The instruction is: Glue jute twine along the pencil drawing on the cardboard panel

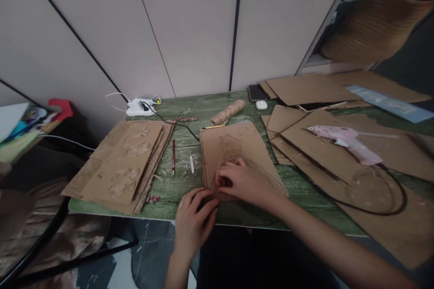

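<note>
My right hand (pixel 246 183) is closed in a pinch over the near part of a cardboard sheet (pixel 212 153), with twine at its fingertips. A wide loop of thin brown twine (pixel 267 175) passes behind this hand and spreads right across the sheet. Lower left, my left hand (pixel 195 216) has its fingers curled, the tips pressed to the twine at the sheet's near left corner. Faint drawn lines and glued twine (pixel 228 142) show on the sheet. A twine roll (pixel 228 112) lies just behind it, next to a yellow pencil (pixel 213 127).
Cardboard with raised twine shapes (pixel 125 176) lies left, near a dark red pencil (pixel 173 156) and paper scraps (pixel 191 165). On the right, a pink glue gun (pixel 352 142) with a looping black cable rests on stacked cardboard (pixel 305 144). A white power strip (pixel 140 107) stands at the back.
</note>
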`<state>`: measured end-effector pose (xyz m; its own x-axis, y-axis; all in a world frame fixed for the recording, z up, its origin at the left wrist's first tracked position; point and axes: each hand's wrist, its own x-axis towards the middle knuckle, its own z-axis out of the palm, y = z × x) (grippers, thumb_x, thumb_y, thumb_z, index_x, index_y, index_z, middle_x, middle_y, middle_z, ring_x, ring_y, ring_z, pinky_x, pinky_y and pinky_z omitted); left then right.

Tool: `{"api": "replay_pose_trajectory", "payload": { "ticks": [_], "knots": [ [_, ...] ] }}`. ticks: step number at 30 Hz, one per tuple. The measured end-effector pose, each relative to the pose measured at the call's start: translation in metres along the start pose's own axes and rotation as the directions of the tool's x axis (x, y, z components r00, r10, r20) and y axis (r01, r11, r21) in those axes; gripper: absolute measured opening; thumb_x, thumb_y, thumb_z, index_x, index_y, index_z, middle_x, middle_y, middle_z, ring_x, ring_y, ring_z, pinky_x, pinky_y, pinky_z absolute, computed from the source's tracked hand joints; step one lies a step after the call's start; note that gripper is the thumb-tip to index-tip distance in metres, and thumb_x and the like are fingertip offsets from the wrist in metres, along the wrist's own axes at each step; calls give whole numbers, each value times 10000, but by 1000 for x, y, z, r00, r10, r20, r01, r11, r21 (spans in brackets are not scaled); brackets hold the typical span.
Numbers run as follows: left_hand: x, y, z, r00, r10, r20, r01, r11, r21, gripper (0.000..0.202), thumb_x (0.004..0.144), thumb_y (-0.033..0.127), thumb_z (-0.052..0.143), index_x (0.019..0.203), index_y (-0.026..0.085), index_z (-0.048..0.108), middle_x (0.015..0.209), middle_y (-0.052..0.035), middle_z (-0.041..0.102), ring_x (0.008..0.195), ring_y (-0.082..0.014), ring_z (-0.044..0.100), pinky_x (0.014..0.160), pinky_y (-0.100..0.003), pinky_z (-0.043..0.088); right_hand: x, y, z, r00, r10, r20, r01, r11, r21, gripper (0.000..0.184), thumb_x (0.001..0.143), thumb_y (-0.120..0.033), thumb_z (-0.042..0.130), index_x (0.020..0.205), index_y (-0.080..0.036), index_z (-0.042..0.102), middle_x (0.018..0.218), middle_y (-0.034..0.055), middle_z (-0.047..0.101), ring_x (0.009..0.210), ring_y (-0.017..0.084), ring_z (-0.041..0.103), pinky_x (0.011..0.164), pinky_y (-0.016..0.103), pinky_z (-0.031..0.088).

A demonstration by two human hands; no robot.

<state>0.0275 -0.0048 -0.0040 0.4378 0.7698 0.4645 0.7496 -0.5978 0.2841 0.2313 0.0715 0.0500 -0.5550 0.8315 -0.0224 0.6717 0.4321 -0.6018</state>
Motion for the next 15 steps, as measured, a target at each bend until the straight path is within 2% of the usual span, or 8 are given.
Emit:
{"api": "replay_pose_trajectory", "payload": {
  "ticks": [11, 15],
  "knots": [
    [2, 3, 2, 998, -39, -43, 38, 999, -18, 189, 916, 160, 615, 1046, 268, 698, 1147, -15, 726, 1127, -232, 589, 940, -382, 462, 3, -5, 0, 1000, -31, 4, 31, 998, -53, 109, 856, -153, 676, 764, -185, 626, 859, 25, 692, 905, 203, 604, 931, 410, 319],
    [1, 2, 1, 998, -53, -40, 51, 997, -51, 175, 929, 167, 598, 1037, 268, 690, 1137, -11, 728, 1137, -226, 588, 955, -376, 459, 5, 10, -1, 999, -21, -44, 27, 988, 150, 37, 868, -221, 670, 837, -203, 663, 881, 12, 723, 855, 187, 628, 899, 388, 374]
  ]
}}
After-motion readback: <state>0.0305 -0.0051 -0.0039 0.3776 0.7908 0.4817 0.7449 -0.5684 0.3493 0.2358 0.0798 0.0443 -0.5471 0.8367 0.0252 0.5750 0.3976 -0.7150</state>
